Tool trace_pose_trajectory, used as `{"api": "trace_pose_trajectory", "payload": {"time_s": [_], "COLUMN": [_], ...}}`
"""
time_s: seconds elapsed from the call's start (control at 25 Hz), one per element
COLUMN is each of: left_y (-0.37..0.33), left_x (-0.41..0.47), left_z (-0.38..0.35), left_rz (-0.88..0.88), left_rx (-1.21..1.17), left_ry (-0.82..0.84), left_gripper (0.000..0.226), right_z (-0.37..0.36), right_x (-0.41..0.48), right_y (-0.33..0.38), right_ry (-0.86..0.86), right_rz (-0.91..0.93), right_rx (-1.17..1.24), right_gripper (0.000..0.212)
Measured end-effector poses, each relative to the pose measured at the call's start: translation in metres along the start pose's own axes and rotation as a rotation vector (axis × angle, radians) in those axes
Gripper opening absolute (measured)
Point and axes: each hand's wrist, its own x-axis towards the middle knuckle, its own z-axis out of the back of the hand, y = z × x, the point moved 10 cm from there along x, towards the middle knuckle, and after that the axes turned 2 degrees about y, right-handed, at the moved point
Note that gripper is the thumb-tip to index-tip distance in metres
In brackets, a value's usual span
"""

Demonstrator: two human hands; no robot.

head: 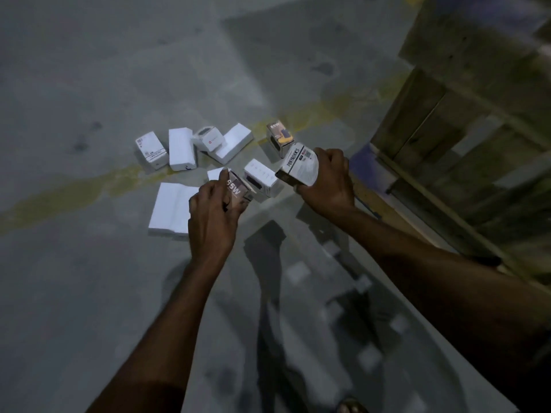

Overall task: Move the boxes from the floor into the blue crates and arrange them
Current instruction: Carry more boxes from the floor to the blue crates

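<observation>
Left grip (pixel 213 216) clamped on 65W box (pixel 237 190), right grip (pixel 331 180) clamping Portronics box (pixel 299 169), white boxes (pixel 182 153) beyond, pallet (pixel 447 114) beside

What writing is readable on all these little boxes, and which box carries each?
"65W": brown box gripped by the left hand
"PORTRONICS": black-edged box gripped by the right hand
"65W": upright box on the floor
Too small to read: sticker on the far-left white box; print on the red-logo box
</observation>
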Motion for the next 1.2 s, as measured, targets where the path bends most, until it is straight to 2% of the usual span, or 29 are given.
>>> {"api": "trace_pose_trajectory", "payload": {"time_s": [0.24,0.44,0.64,0.72,0.92,1.08,1.2], "left_y": [-0.113,-0.208,-0.296,-0.334,-0.436,-0.502,-0.543], "left_x": [-0.004,-0.022,-0.044,-0.05,-0.077,-0.123,-0.172], "left_z": [0.175,0.321,0.447,0.483,0.536,0.562,0.564], "left_rz": [0.014,0.017,-0.053,-0.125,-0.394,-0.574,-0.685], "left_rx": [-0.096,-0.163,-0.198,-0.195,-0.214,-0.257,-0.309], "left_ry": [-0.042,-0.058,-0.092,-0.08,0.006,0.045,0.119], "left_gripper": [0.07,0.071,0.07,0.069,0.065,0.065,0.067], "right_z": [0.179,0.333,0.47,0.511,0.603,0.658,0.696], "right_x": [-0.038,-0.07,-0.117,-0.143,-0.224,-0.305,-0.376], "right_y": [0.102,0.157,0.209,0.218,0.229,0.23,0.219], "right_ry": [-0.021,-0.058,-0.027,-0.053,-0.247,-0.431,-0.549], "right_rz": [-0.057,-0.193,-0.221,-0.225,-0.311,-0.371,-0.404], "right_rx": [0.145,0.43,0.741,0.771,0.854,0.92,0.909], "right_gripper": [0.074,0.065,0.028,0.033,0.037,0.045,0.044]}}
